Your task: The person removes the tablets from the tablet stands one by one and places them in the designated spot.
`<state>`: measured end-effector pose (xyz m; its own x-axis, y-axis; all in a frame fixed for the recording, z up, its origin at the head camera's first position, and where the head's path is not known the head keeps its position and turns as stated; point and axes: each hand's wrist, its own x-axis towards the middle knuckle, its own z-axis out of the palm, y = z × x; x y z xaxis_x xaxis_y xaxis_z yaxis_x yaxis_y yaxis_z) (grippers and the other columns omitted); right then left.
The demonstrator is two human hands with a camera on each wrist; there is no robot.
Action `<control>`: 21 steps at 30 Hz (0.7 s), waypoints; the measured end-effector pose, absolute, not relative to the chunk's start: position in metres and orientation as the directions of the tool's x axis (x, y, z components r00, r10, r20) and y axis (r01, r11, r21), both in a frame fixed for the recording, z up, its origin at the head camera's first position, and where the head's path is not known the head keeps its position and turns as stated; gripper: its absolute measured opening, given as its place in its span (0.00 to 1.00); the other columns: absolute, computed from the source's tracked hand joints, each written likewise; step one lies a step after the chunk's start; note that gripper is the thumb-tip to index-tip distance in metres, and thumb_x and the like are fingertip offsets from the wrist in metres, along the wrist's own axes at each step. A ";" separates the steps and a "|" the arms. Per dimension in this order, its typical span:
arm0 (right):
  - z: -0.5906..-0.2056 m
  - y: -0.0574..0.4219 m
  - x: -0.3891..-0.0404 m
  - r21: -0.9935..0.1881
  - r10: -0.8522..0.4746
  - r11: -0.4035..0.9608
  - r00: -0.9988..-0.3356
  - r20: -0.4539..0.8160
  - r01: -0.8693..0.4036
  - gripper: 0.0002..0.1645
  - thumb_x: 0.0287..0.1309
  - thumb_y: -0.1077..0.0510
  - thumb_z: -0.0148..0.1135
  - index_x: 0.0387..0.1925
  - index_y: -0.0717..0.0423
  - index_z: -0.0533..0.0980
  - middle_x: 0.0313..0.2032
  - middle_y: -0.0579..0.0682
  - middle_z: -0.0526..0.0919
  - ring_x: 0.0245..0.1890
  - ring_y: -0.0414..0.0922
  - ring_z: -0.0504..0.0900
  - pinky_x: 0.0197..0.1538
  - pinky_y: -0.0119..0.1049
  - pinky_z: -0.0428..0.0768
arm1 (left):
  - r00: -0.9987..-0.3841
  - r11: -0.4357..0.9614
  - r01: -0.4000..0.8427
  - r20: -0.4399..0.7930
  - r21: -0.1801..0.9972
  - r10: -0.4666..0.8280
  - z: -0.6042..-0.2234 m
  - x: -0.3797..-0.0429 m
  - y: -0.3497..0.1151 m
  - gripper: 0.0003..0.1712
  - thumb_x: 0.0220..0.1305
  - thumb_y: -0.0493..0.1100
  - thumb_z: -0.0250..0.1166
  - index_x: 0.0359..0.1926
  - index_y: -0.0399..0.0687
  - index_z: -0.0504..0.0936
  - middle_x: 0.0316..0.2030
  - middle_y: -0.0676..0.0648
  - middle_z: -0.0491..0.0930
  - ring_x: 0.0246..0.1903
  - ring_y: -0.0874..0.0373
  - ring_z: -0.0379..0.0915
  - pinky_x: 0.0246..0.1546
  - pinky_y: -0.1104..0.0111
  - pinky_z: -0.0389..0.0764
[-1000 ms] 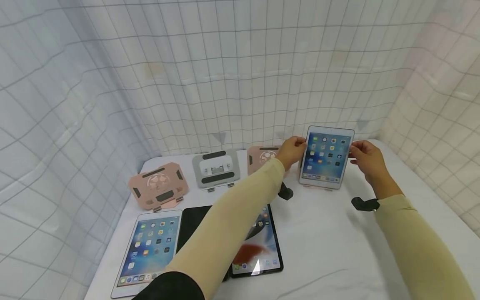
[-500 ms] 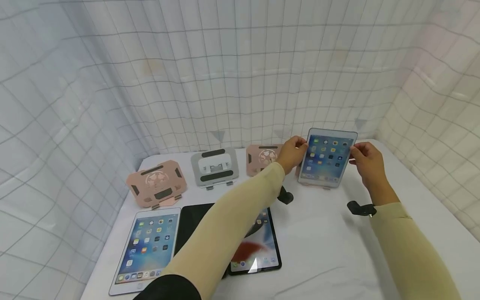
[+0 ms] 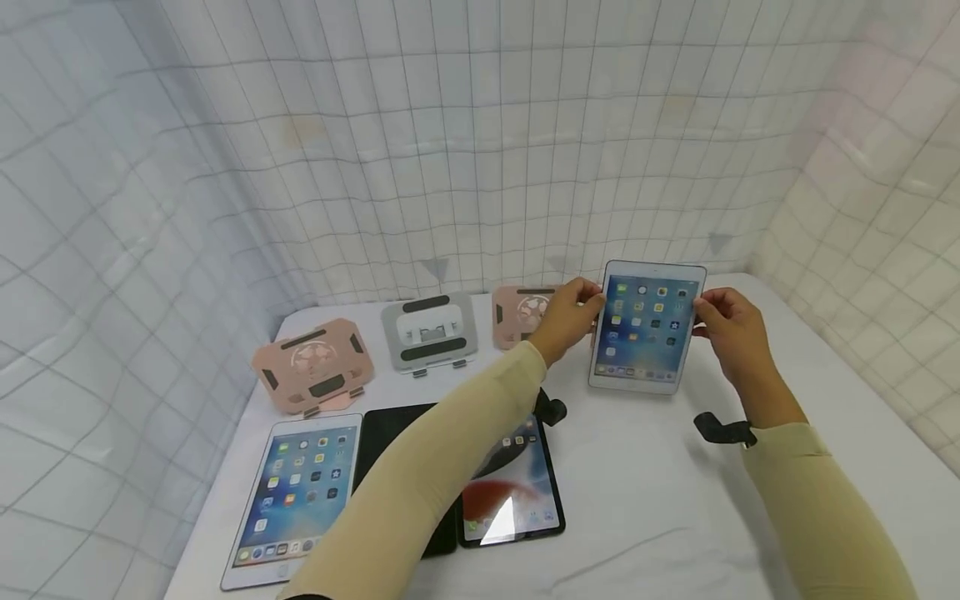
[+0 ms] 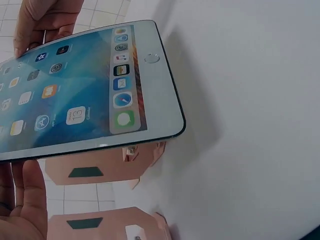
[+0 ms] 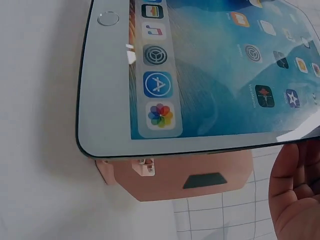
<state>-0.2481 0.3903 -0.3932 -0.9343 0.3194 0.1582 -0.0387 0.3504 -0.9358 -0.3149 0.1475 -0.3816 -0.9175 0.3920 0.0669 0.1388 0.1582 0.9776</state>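
A white-framed tablet [image 3: 647, 329] with a lit home screen is held up, tilted, at the back right in the head view. My left hand [image 3: 567, 317] pinches its left edge; my right hand [image 3: 733, 333] grips the right edge. In the left wrist view the tablet's home-button end casts a shadow on the white surface. Behind the tablet a pink tablet stand [image 5: 220, 175] with a dark pad shows in the right wrist view. Its greater part is hidden from the head view. Another pink stand [image 4: 100, 227] appears lower in the left wrist view.
Along the back stand a pink stand [image 3: 313, 367], a grey stand [image 3: 429, 337] and a second pink one [image 3: 513, 312]. Nearer lie a white tablet [image 3: 300, 483], a black flat slab [image 3: 382, 429] and a black-framed tablet [image 3: 517, 500], partly under my left arm. Gridded white sheeting [image 3: 480, 167] encloses the table.
The tablet has come away from the pink stand toward me, its lower edge now lower in view. Both hands have kept their hold and moved with it.
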 end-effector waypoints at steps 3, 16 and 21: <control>-0.397 0.384 -0.244 -0.927 0.287 0.373 -0.948 0.139 -0.023 0.23 0.73 0.45 0.51 0.53 0.61 0.69 0.46 0.56 0.74 0.43 0.44 0.77 0.43 0.25 0.81 | -0.912 0.123 0.083 0.026 0.989 0.409 -0.389 -0.310 0.136 0.07 0.75 0.44 0.57 0.46 0.46 0.76 0.39 0.49 0.76 0.36 0.58 0.76 0.37 0.68 0.83; -0.400 0.365 -0.229 -0.914 0.162 0.405 -0.980 0.111 -0.037 0.18 0.74 0.52 0.52 0.49 0.66 0.69 0.41 0.58 0.73 0.36 0.44 0.77 0.38 0.30 0.83 | -0.907 0.087 -0.035 -0.068 0.996 0.415 -0.401 -0.283 0.103 0.05 0.74 0.43 0.57 0.45 0.46 0.76 0.39 0.45 0.77 0.39 0.53 0.78 0.37 0.64 0.85; -0.404 0.359 -0.222 -0.911 0.145 0.413 -0.986 0.087 -0.019 0.19 0.74 0.52 0.52 0.51 0.67 0.69 0.43 0.60 0.72 0.37 0.47 0.77 0.39 0.31 0.83 | -0.906 0.068 -0.055 -0.079 0.996 0.417 -0.407 -0.272 0.095 0.05 0.74 0.42 0.57 0.45 0.45 0.75 0.39 0.45 0.76 0.39 0.52 0.79 0.36 0.64 0.85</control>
